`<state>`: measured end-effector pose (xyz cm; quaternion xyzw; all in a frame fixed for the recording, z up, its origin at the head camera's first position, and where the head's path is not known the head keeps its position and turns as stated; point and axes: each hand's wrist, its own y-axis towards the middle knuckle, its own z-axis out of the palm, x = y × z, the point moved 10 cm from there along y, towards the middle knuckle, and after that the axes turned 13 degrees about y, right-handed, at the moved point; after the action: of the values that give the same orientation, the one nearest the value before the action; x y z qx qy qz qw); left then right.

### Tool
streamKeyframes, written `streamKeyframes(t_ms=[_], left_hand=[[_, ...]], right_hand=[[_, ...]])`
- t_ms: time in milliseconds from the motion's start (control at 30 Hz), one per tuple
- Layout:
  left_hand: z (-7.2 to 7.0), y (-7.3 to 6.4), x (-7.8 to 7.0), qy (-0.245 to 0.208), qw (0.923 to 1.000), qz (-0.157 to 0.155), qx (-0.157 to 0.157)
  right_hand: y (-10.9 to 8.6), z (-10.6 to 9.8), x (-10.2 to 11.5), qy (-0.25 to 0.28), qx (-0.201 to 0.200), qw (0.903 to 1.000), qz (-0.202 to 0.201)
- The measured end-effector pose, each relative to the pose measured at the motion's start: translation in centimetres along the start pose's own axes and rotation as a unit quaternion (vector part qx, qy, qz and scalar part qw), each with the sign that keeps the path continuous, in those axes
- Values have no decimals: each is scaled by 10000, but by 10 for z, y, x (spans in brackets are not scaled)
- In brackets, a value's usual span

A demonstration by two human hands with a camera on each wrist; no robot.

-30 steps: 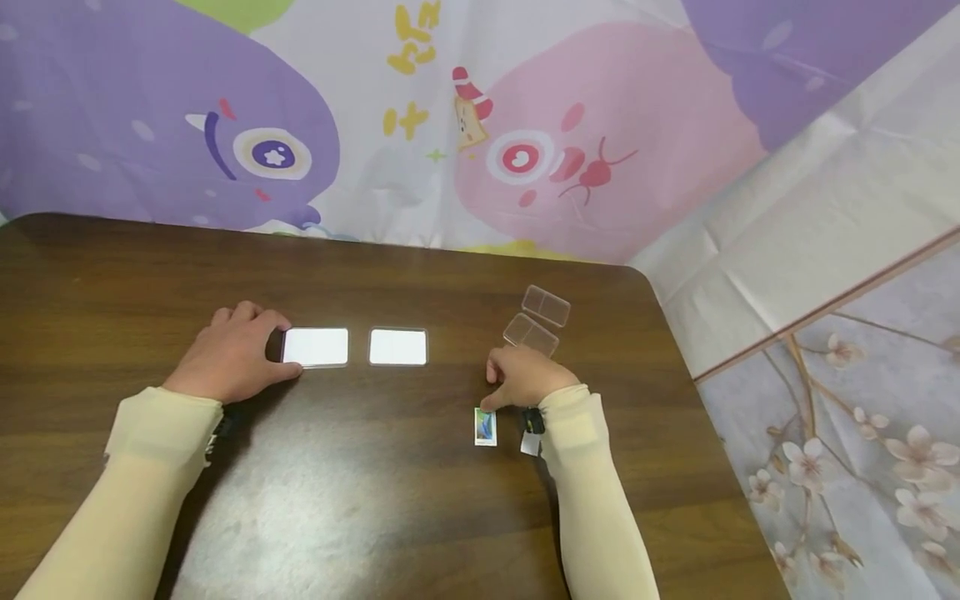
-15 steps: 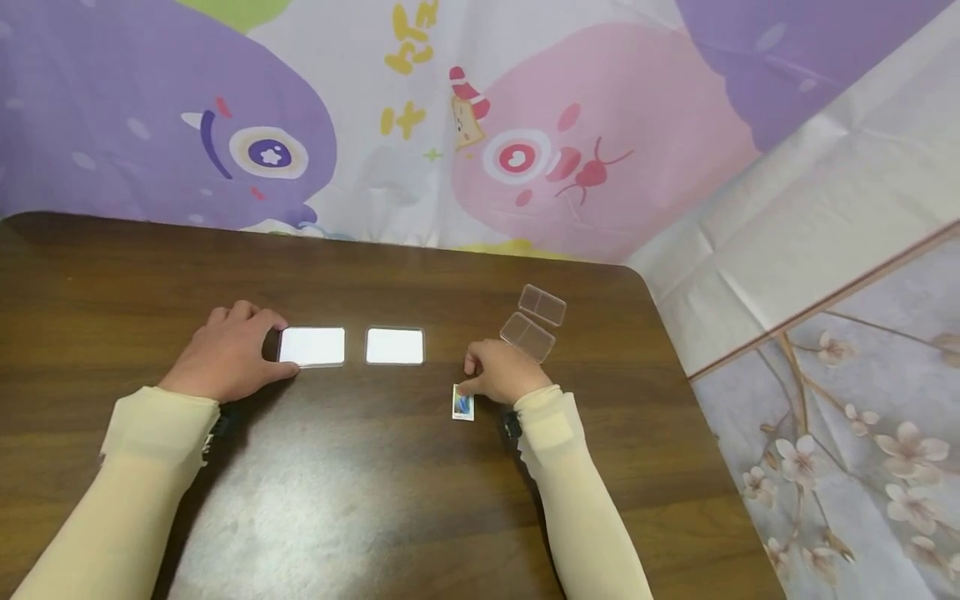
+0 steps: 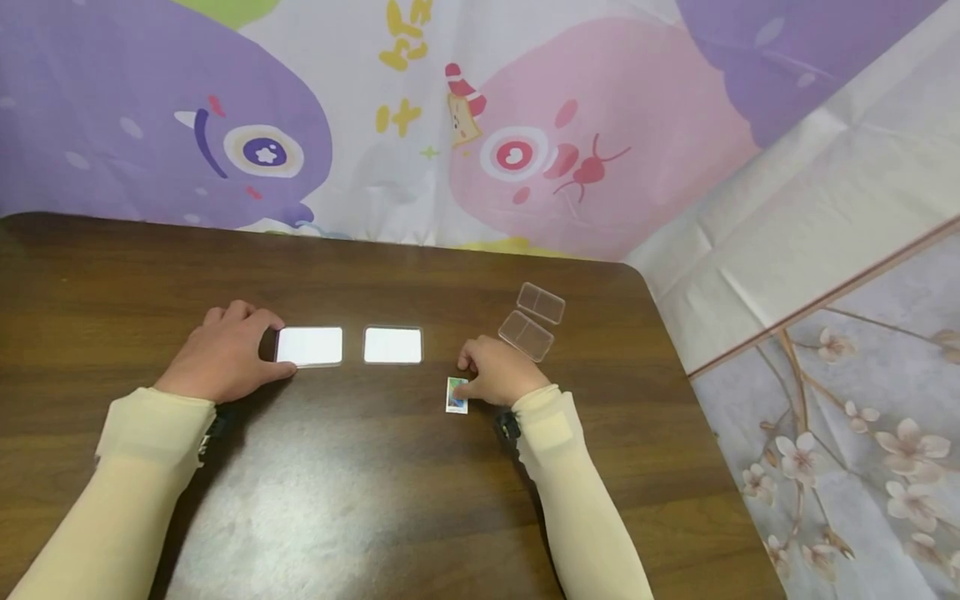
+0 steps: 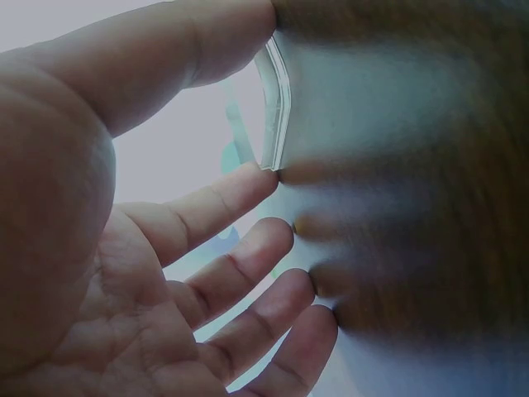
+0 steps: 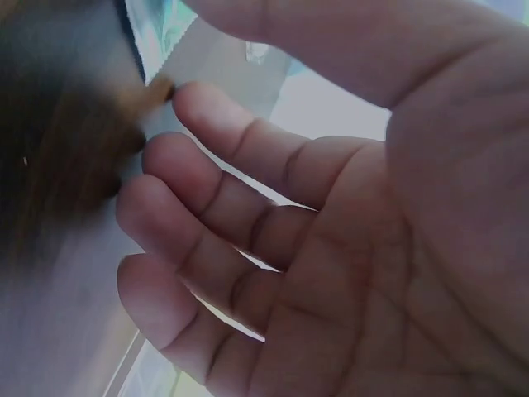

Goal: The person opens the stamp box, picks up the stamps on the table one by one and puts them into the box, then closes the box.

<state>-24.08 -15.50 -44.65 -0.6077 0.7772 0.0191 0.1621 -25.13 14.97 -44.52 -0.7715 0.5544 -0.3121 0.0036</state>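
The person wears pale cream-yellow long sleeves, plain and close-fitting along both the left forearm (image 3: 71,529) and the right forearm (image 3: 596,508). Each ends in a loose, bunched cuff, the left cuff (image 3: 157,429) flaring at its edge, the right cuff (image 3: 549,421) showing a boxy outline. Small black devices (image 3: 509,426) peek out at the inner wrists.

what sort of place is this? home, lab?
Can't say for sure, but probably an indoor tabletop corner dressed with printed coverings: a dark wood-grain table, a creased cartoon-print backdrop behind it, and a blossom-print panel on the right. No lab equipment stands out.
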Motion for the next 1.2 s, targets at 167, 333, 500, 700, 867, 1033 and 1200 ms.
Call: streamKeyframes(t_ms=[167,333,500,700,867,1033,1200], left_hand=[[0,0,1,2,10000,-6,-10],[0,1,1,26,10000,-3,20],[-1,0,1,34,10000,-14,47],[1,0,1,22,10000,-49,51],[2,0,1,1,10000,-35,46],[2,0,1,-5,10000,-32,43],[1,0,1,-9,10000,-30,43]], right_hand=[[0,5,1,-125,120,9998,35],[0,6,1,-68,209,9997,57],[1,8,5,-84,253,9996,-57],[1,12,11,64,302,9992,-241],[2,14,7,535,302,9981,-36],[3,15,11,540,316,9979,-172],[5,11,15,316,145,9985,-421]])
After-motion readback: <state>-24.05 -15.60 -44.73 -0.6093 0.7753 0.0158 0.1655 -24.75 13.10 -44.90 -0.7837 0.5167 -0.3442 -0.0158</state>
